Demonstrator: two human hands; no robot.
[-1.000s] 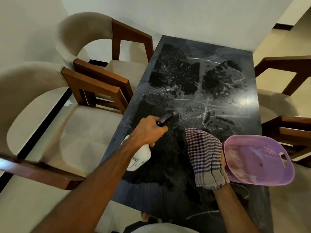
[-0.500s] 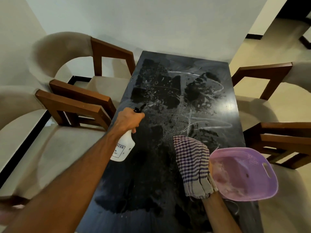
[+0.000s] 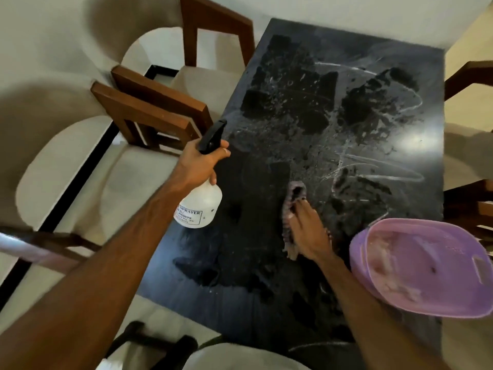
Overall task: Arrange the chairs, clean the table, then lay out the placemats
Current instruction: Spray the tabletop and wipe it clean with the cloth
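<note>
The left hand (image 3: pixel 198 162) is clamped round the neck of a white spray bottle (image 3: pixel 198 206), fingers curled at the black trigger head (image 3: pixel 212 137). The bottle hangs tilted above the left edge of the table (image 3: pixel 400 124), its nozzle aimed up and away over the surface. A printed label on the bottle's body reads in part "SPRAYER".

The right hand (image 3: pixel 309 231) rests on a checked cloth (image 3: pixel 292 206), pressing it against the table near the middle of the near half. Whether its fingers are curled into the cloth or lie flat on it cannot be told, as the frame is blurred there. Cloth protrudes beyond the fingertips and along the left side of the hand.

The table is dark and glossy. Its surface carries pale smears, curved streaks and scattered droplets, densest over the far half, with darker patches among them.

A lilac plastic basket (image 3: pixel 458 308) sits at the near right corner of the table, overhanging the edge, just beside the right forearm.

Two chairs (image 3: pixel 149 108) with wooden frames and beige upholstery stand side by side along the left of the table, their armrests close together. Parts of further wooden chairs (image 3: pixel 469 76) are visible on the right side.
</note>
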